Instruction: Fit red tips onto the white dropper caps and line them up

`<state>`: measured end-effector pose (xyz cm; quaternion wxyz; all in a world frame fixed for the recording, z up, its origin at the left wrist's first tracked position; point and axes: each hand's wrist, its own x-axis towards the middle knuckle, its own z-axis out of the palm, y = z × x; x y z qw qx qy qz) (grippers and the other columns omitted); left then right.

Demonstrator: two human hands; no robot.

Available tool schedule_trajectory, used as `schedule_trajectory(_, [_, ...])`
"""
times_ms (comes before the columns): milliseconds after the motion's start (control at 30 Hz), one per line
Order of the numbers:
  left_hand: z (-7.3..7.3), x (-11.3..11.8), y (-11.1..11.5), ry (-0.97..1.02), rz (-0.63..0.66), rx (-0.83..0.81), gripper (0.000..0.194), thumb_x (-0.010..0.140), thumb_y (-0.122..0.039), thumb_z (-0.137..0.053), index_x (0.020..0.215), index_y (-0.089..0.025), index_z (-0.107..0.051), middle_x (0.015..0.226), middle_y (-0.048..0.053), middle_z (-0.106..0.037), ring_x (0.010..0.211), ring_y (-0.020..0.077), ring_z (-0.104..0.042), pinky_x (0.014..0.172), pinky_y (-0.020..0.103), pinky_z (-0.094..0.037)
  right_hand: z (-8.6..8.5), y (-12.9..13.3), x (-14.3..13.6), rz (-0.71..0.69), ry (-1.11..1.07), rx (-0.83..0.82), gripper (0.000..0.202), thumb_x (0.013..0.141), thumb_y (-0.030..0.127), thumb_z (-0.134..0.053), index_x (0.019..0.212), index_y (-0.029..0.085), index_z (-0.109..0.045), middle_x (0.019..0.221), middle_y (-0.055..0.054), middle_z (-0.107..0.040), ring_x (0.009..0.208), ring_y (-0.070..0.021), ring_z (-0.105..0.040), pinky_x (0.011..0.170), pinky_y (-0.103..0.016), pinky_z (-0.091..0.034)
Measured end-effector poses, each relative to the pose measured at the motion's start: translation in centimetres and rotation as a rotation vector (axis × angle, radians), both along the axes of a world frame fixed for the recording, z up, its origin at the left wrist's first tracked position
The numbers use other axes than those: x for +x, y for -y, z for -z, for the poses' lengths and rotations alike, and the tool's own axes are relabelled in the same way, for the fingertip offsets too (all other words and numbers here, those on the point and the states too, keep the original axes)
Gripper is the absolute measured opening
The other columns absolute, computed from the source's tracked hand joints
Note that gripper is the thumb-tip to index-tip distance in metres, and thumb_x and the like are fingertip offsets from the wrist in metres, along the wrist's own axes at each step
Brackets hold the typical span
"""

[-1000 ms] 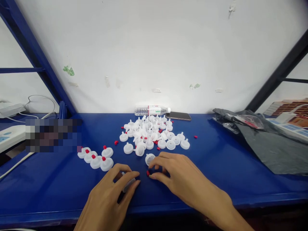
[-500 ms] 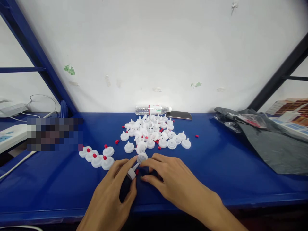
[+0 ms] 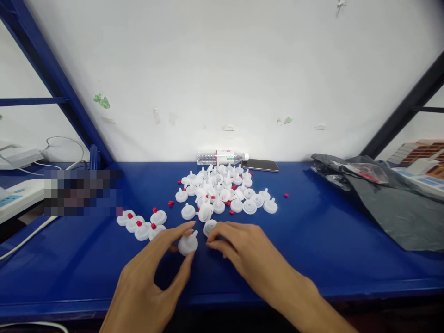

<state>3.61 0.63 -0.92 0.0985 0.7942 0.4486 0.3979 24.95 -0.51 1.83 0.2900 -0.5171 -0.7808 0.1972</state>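
Note:
Between the thumb and fingers of my left hand [image 3: 152, 273] is a white spout cap [image 3: 188, 244], its bare spout tilted up to the right. My right hand [image 3: 249, 254] has its thumb and index finger pinched together; whatever is between them is hidden. Just behind those fingertips lies another white cap [image 3: 210, 227], upturned. A large pile of white caps [image 3: 217, 182] spreads behind both hands, with small red tips among them. To the left, several white caps with red tips [image 3: 142, 231] stand grouped beside my left hand.
A clear bottle [image 3: 222, 157] and a dark phone [image 3: 260, 165] lie against the wall at the back. A grey plastic bag [image 3: 378, 208] covers the right side of the blue table [image 3: 312, 273]. White power strips [image 3: 24, 196] and cables are at the far left.
My left hand has shifted slightly left with the cap, which is now more upright. My right fingertips have closed together, and the red tip seen between the hands is no longer visible.

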Motion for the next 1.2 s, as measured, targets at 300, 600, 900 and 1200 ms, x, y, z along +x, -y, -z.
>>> schedule_trajectory(300, [1.2, 0.5, -0.8, -0.041, 0.087, -0.199, 0.057, 0.092, -0.039, -0.07, 0.142, -0.049, -0.044, 0.113, -0.012, -0.076, 0.102, 0.0159, -0.073, 0.093, 0.029, -0.059, -0.4, 0.3, 0.7, 0.013, -0.296, 0.294, 0.013, 0.093, 0.013, -0.071, 0.096, 0.023, -0.078, 0.096, 0.004, -0.08, 0.086, -0.0114, -0.075, 0.081, -0.017, -0.054])
schedule_trajectory(600, [1.3, 0.4, -0.5, -0.05, 0.076, -0.205, 0.054, 0.093, -0.04, -0.068, 0.141, -0.046, -0.045, 0.114, -0.008, -0.076, 0.106, 0.0191, -0.073, 0.098, 0.038, -0.059, 1.6, 0.5, -1.1, -0.075, -0.143, 0.348, 0.023, 0.1, 0.015, -0.059, 0.11, 0.026, -0.077, 0.104, 0.0, -0.078, 0.089, -0.0154, -0.073, 0.082, -0.024, -0.056])
schedule_trajectory(900, [-0.2, 1.5, 0.5, 0.061, 0.195, 0.158, 0.04, 0.097, -0.018, -0.06, 0.135, -0.032, -0.058, 0.113, -0.003, -0.074, 0.092, 0.0099, -0.074, 0.086, 0.017, -0.059, 0.6, 0.7, -1.3, 0.056, -0.271, -0.042, 0.022, 0.097, 0.019, -0.066, 0.114, 0.031, -0.059, 0.093, 0.009, -0.08, 0.087, -0.0162, -0.076, 0.075, -0.024, -0.052])
schedule_trajectory(1200, [-0.5, 0.0, -0.5, -0.058, 0.117, 0.218, 0.017, 0.099, -0.023, -0.056, 0.096, -0.028, -0.073, 0.098, -0.004, -0.077, 0.084, 0.0106, -0.076, 0.077, 0.015, -0.058, -1.4, 0.8, 1.3, 0.073, -0.145, 0.026, 0.029, 0.086, 0.014, -0.078, 0.106, 0.032, -0.067, 0.101, 0.011, -0.078, 0.087, -0.0134, -0.074, 0.078, -0.023, -0.051])
